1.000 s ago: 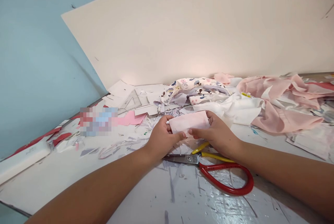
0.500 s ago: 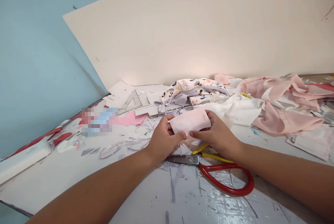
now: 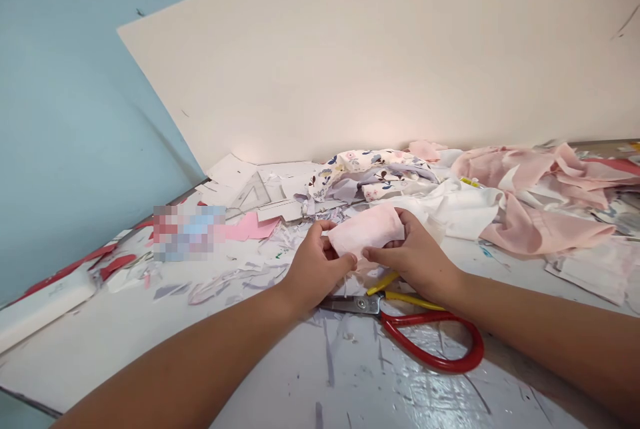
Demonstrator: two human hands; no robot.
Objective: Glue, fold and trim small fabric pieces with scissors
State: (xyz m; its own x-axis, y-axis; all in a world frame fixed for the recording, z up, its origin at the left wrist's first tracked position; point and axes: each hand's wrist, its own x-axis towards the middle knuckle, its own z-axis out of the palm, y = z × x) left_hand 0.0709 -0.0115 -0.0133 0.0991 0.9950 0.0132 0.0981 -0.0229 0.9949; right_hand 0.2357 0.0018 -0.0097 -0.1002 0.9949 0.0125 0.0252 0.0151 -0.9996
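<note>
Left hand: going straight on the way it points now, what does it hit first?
The pale pink piece, which the left hand holds at its near end. Past that, probably the right hand or the white cloth; depth is unclear from one view.

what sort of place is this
Probably a sewing or craft workspace: scissors lie on the table, pink cloth and floral cloth lie crumpled toward its back, and thin offcuts are strewn about.

A pale pink piece point(image 3: 367, 230) (bowed, slightly tilted) spans both hands point(image 3: 320, 259) point(image 3: 420, 257).
</note>
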